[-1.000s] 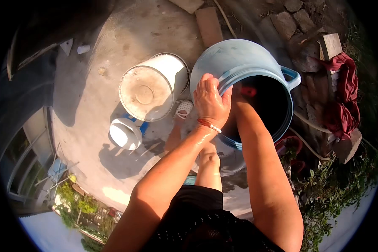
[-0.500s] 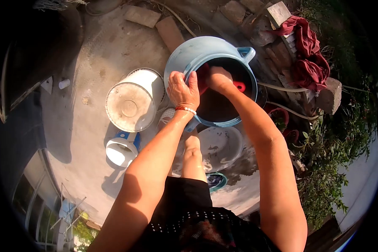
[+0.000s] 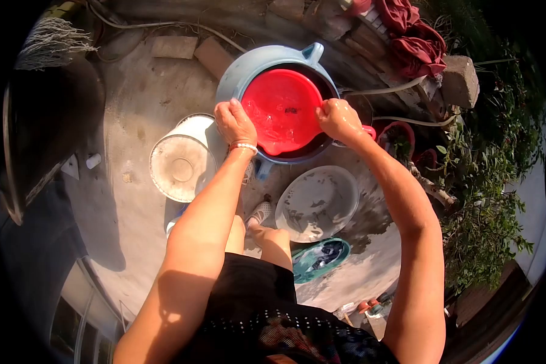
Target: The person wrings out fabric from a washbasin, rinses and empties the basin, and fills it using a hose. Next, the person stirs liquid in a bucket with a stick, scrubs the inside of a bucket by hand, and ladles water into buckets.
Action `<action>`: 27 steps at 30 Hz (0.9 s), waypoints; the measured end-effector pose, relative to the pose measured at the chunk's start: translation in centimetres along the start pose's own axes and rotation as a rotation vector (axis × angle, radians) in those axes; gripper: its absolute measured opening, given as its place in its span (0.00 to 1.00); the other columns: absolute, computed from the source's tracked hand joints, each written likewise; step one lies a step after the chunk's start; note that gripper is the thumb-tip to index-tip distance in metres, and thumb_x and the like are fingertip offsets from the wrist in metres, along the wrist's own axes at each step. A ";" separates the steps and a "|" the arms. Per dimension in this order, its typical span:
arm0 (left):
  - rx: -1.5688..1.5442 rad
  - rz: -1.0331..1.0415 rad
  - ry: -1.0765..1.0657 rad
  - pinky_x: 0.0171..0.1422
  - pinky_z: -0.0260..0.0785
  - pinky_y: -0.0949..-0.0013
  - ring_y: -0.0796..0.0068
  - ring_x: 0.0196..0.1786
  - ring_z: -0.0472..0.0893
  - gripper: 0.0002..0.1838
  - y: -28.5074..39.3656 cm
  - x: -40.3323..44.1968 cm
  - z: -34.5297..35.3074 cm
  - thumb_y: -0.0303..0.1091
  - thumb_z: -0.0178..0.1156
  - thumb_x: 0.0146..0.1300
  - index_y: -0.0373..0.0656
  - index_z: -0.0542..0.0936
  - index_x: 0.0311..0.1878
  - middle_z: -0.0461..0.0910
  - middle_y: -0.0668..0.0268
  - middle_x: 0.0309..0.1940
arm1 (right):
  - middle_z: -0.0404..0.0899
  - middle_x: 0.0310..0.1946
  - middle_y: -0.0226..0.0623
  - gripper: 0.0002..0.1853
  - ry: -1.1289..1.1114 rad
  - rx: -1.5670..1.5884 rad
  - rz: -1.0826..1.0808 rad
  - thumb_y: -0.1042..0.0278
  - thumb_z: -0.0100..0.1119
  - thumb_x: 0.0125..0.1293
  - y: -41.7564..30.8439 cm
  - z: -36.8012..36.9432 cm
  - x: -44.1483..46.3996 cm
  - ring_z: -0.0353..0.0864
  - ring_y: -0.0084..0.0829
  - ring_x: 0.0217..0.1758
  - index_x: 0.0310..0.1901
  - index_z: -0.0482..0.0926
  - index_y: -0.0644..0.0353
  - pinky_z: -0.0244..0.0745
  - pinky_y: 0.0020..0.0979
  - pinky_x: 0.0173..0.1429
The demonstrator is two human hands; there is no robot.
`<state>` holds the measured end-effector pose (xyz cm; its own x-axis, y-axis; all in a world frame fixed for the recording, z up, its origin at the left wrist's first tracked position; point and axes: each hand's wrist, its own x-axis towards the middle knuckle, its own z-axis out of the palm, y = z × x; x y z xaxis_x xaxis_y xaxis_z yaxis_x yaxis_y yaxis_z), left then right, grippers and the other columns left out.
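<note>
My right hand (image 3: 344, 121) is closed on the handle side of a red plastic water dipper (image 3: 285, 100), and the handle's end shows past the wrist. Clear water with bright glints lies in the dipper, which is over the mouth of a big light-blue tub (image 3: 262, 56) with loop handles. Dark insides of the tub show around the dipper. At the near-left edge, my left hand (image 3: 235, 124), with a beaded bracelet at the wrist, is closed on the tub's rim; its fingertips are partly hidden.
A white lidded bucket (image 3: 182, 168) stands to the left. Nearer me are a grey-white basin (image 3: 317, 203) and a teal basin (image 3: 321, 259) on concrete. Bricks (image 3: 175, 47), a hose (image 3: 388, 90) and dark red cloth (image 3: 409, 45) lie beyond. Leafy plants (image 3: 485, 224) grow on the right.
The red dipper has come up from deep inside the tub and now holds water. My right hand rose with it, while my left hand stays at the rim. The view has shifted.
</note>
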<state>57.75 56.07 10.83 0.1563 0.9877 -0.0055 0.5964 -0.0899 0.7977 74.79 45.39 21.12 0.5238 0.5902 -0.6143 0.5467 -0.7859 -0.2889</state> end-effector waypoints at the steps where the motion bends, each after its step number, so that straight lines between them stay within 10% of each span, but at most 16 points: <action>1: -0.011 -0.030 -0.014 0.44 0.63 0.55 0.53 0.40 0.72 0.16 0.3 -0.1 -0.1 0.43 0.46 0.66 0.38 0.70 0.32 0.72 0.54 0.34 | 0.78 0.31 0.52 0.15 0.006 0.054 0.013 0.59 0.50 0.60 0.7 -0.5 -0.6 0.77 0.52 0.38 0.29 0.78 0.65 0.72 0.43 0.44; 13: -0.018 -0.164 -0.041 0.44 0.65 0.55 0.51 0.37 0.74 0.23 -0.1 0.4 0.3 0.48 0.45 0.66 0.33 0.75 0.37 0.76 0.47 0.34 | 0.76 0.23 0.49 0.16 0.185 0.711 0.006 0.57 0.53 0.59 8.7 3.9 -8.2 0.76 0.47 0.30 0.28 0.77 0.65 0.70 0.39 0.38; 19: 0.148 -0.074 -0.001 0.48 0.67 0.59 0.54 0.39 0.76 0.29 -0.7 1.2 0.2 0.53 0.46 0.62 0.31 0.76 0.43 0.79 0.48 0.36 | 0.60 0.12 0.40 0.19 0.562 1.300 0.018 0.61 0.57 0.60 10.8 14.3 -17.4 0.55 0.20 0.20 0.19 0.67 0.68 0.60 0.33 0.23; 27: 0.045 -0.236 0.010 0.49 0.67 0.65 0.65 0.41 0.77 0.27 -0.8 3.4 0.4 0.49 0.51 0.58 0.28 0.78 0.41 0.80 0.56 0.39 | 0.68 0.14 0.50 0.21 0.643 1.155 0.774 0.59 0.57 0.59 18.9 39.6 -28.2 0.71 0.39 0.18 0.18 0.70 0.68 0.65 0.41 0.27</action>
<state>58.13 59.46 9.93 0.0008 0.9832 -0.1823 0.6499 0.1381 0.7474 44.49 6.57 3.95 0.7834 -0.2808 -0.5544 -0.6169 -0.4589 -0.6393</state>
